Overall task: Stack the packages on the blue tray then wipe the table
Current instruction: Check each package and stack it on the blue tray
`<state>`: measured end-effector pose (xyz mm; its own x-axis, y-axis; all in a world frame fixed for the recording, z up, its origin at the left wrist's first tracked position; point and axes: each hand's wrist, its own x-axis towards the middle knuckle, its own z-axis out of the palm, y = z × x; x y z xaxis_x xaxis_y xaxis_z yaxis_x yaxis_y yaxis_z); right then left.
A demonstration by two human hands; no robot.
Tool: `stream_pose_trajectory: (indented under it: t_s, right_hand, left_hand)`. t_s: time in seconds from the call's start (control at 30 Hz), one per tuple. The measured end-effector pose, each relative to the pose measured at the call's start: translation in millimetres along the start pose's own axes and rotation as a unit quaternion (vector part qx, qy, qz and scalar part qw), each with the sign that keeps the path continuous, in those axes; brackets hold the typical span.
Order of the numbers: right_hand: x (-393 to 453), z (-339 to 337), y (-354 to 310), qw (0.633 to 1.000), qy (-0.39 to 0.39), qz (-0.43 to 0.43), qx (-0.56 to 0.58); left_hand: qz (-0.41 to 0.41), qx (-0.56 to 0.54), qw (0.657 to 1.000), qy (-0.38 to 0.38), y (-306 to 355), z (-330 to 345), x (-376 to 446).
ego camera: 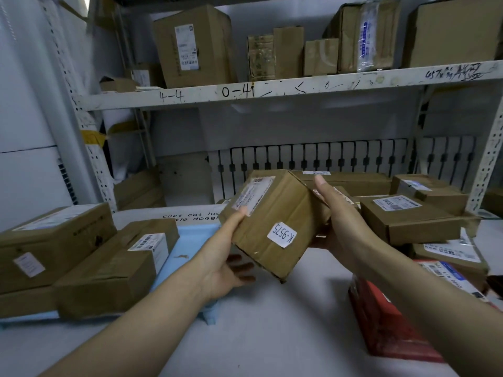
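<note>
Two hands hold a box up in the middle of the frame.

The left hand (228, 257) has a grip under the box (275, 224) with its thumb pressed on the left side. The right hand (337, 216) presses flat on the right side, fingers straight. The box is tilted, above the tabletop (272, 322). The blue tray (190, 240) lies at lower left with two boxes (81, 257) on it. More boxes (413, 213) and a red pack (389, 317) sit at the right.
</note>
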<state>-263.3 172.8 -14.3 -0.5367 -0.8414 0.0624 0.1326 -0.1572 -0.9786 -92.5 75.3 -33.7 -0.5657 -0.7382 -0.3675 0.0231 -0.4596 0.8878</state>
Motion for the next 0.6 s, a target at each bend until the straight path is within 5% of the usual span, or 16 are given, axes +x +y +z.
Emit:
stream_pose_trajectory:
  t_s: [0.17, 0.47, 0.6]
  right_hand:
    - [0, -6, -1, 0.998, -0.035, 0.026, -0.036]
    - [-1, -8, -2, 0.980, -0.047, 0.081, -0.176]
    - [9, -5, 6, 0.978, 0.005, 0.072, -0.198]
  left_hand:
    - [0.002, -0.065, 0.997, -0.051, 0, 5, -8]
    - [0.104, 0.044, 0.992, 0.061, -1, 6, -3]
    - [0.150, 0.060, 0.984, 0.076, -1, 7, -7]
